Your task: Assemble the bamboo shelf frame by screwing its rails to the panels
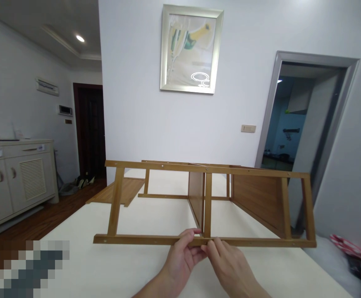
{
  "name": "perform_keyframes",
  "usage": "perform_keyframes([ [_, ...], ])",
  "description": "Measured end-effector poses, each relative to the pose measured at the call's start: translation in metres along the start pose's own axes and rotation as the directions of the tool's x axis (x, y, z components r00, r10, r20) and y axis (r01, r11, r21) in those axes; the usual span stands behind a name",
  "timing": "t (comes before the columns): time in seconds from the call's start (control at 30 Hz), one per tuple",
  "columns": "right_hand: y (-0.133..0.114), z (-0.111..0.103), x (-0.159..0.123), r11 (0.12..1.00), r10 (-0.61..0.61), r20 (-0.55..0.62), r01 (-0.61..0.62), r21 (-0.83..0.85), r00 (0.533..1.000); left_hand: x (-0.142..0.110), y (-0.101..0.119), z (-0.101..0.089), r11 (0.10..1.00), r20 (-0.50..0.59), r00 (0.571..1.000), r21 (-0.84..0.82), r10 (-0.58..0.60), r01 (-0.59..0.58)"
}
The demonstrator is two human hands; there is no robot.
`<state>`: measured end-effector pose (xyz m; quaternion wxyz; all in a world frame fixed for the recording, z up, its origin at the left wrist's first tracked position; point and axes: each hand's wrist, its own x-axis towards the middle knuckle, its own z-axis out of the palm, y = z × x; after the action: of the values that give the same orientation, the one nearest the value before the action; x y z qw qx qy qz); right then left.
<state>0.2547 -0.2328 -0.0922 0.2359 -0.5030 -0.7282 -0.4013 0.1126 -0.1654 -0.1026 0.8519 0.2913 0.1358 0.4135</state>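
Observation:
A wooden shelf frame (pixel 137 239) lies on its side on the white table (pixel 130 273), with a ladder-like end panel facing me. Around the near rail, at the middle crosspiece (pixel 208 203), my left hand (pixel 180 260) is closed, its thumb and index finger gripping the wood. My right hand (pixel 228 263) is just to the right, its fingertips pinched together against the same rail. Whatever those fingertips may hold is too small or hidden to make out. Behind the crosspiece a shelf board (pixel 195 192) runs back to the far panel. Another board (pixel 257 200) spans the right part.
A loose wooden board (pixel 118 190) lies at the table's far left. A white cabinet (pixel 25 174) stands to the left. Red and black items (pixel 350 252) lie at the right. On the wall ahead hangs a framed picture (pixel 191 49), beside a doorway (pixel 292 124).

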Motion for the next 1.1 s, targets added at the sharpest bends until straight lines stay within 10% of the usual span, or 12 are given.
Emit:
perform_keyframes([
  [0.17, 0.009, -0.011, -0.005, 0.8, 0.36, 0.065, -0.344, 0.491, 0.931, -0.002, 0.002, 0.001, 0.999, -0.041, 0.999, 0.029, -0.025, 0.027],
  [0.47, -0.009, -0.026, 0.0, 0.582, 0.312, 0.15, -0.313, 0.75, 0.938, 0.0, -0.002, -0.005, 0.999, -0.089, 0.995, -0.003, -0.047, 0.047],
  [0.7, -0.015, -0.01, -0.014, 0.58, 0.26, 0.218, -0.333, 0.743, 0.941, 0.0, -0.006, -0.006, 0.993, -0.117, 0.987, -0.025, -0.114, 0.112],
  [0.93, -0.017, -0.015, -0.032, 0.639, 0.402, 0.311, -0.507, 0.578, 0.861, -0.002, -0.01, -0.007, 0.977, -0.146, 0.966, -0.054, -0.214, 0.209],
  [1.1, -0.023, -0.01, -0.042, 0.52, 0.566, 0.369, -0.667, 0.534, 0.737, -0.004, -0.012, -0.008, 0.971, -0.166, 0.957, -0.067, -0.238, 0.23],
])
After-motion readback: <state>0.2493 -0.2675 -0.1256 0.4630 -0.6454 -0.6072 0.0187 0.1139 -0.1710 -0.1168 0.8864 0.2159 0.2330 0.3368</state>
